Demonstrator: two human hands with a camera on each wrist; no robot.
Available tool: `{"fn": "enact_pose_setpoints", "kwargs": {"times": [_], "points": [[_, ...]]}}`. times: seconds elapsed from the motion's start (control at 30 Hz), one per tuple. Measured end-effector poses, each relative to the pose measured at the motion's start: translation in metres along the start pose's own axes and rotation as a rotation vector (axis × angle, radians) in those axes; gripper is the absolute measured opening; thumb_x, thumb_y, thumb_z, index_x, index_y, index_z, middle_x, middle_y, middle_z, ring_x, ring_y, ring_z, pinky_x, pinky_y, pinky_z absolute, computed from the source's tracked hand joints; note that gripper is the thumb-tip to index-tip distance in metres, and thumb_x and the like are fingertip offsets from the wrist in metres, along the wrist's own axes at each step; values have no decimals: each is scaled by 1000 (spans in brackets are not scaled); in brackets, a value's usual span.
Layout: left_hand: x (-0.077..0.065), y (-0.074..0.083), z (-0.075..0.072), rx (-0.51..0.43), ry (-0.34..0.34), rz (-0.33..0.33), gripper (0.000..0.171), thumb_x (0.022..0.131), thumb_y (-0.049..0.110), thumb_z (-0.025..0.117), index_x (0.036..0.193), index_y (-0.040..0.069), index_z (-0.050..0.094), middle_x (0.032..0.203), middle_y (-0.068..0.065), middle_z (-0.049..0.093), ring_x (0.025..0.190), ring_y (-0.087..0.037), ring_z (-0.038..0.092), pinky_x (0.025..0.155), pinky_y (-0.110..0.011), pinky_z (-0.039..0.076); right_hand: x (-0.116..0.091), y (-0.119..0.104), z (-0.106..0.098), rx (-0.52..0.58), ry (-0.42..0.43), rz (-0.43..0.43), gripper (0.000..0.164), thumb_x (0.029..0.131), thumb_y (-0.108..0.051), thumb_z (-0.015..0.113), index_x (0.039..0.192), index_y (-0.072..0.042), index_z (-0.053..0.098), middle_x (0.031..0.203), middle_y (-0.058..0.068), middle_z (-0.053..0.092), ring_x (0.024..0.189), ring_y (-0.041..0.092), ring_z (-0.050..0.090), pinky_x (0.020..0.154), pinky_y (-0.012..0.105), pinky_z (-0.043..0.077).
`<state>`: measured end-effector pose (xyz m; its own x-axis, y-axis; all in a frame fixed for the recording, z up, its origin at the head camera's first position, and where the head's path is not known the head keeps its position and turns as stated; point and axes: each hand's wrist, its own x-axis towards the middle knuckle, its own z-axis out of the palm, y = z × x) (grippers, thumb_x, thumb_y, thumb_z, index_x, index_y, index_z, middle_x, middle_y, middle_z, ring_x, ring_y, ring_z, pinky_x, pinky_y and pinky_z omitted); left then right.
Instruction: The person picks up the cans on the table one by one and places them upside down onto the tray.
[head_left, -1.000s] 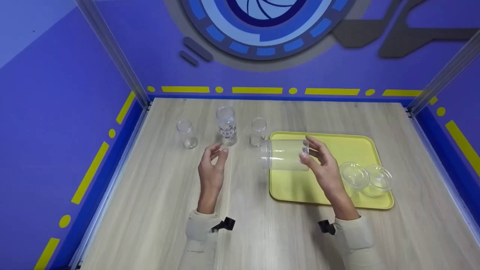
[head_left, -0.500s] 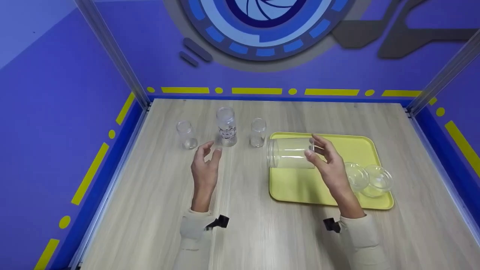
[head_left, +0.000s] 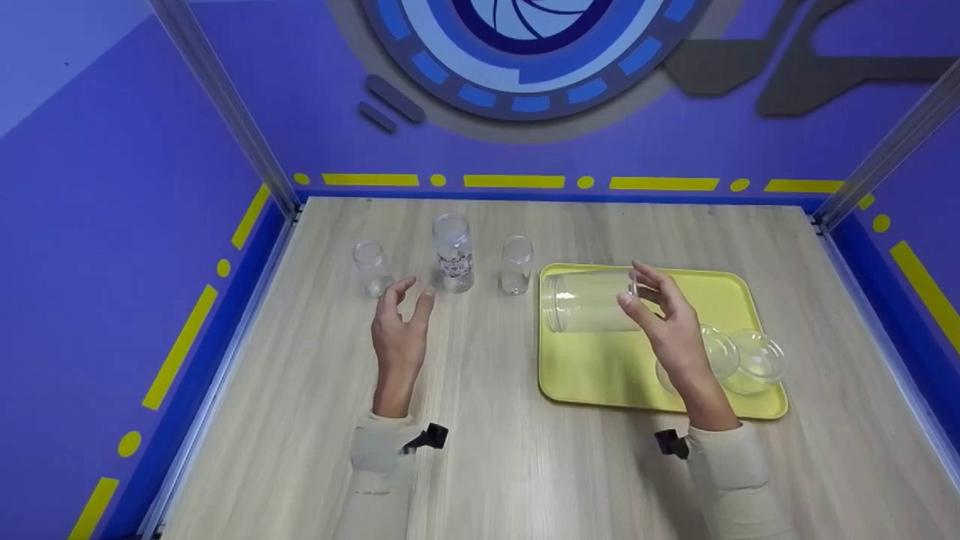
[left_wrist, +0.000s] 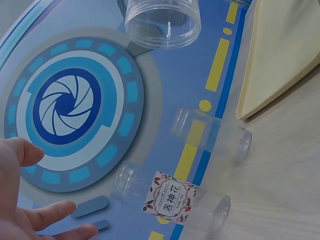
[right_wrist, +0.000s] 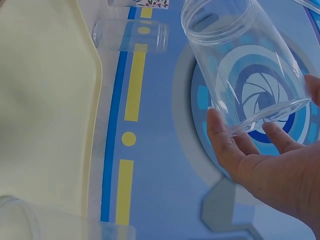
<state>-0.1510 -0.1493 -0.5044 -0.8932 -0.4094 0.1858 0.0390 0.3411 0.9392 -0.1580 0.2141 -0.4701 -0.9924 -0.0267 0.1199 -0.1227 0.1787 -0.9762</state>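
My right hand (head_left: 675,330) grips a clear plastic jar (head_left: 589,300) by its base end, thumb on the near side and fingers on the far side. The jar lies sideways in the air over the yellow tray (head_left: 600,382), its threaded mouth toward the left. In the right wrist view, fingers (right_wrist: 225,145) curve round the bottom rim. My left hand (head_left: 399,341) holds nothing; its thumb and fingers are spread apart over the table, near a small clear jar (head_left: 369,259). A taller jar (head_left: 454,255) with a flower-bordered label (left_wrist: 170,197) stands just beyond that hand.
Another small clear jar (head_left: 517,266) stands left of the tray. Two clear containers, one at the right edge (head_left: 761,360) and one beside it (head_left: 720,351), stand on the tray, the latter partly behind my right wrist. A blue printed wall (head_left: 570,150) bounds the table's back.
My right hand has carried the jar to the right and slightly away from me, further over the tray. My left hand has drifted left, away from the jar's mouth.
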Motion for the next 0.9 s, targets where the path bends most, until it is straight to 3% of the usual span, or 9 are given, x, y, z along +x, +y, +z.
{"fn": "enact_pose_setpoints", "kwargs": {"times": [0.27,0.6,0.9], "points": [[5,0,-5,64,9,19,46,99,30,69,137,5,65,143,-16,62,136,-35,52,113,-53,38,3,-3,-6,-48,4,-23,59,106,-20,68,159,-8,47,153,12,51,136,22,49,109,43,39],[16,-1,-11,119,8,63,47,98,30,69,136,3,65,140,-17,62,132,-41,54,109,-56,40,8,-4,-14,-83,28,-34,59,105,-18,69,159,-7,46,150,10,52,134,21,50,107,35,42],[22,-2,-16,155,18,50,47,98,31,70,137,5,65,142,-17,61,135,-38,53,110,-55,41,10,-8,-22,-124,44,-26,59,105,-24,69,159,-10,48,149,7,53,131,16,50,106,33,43]]}}
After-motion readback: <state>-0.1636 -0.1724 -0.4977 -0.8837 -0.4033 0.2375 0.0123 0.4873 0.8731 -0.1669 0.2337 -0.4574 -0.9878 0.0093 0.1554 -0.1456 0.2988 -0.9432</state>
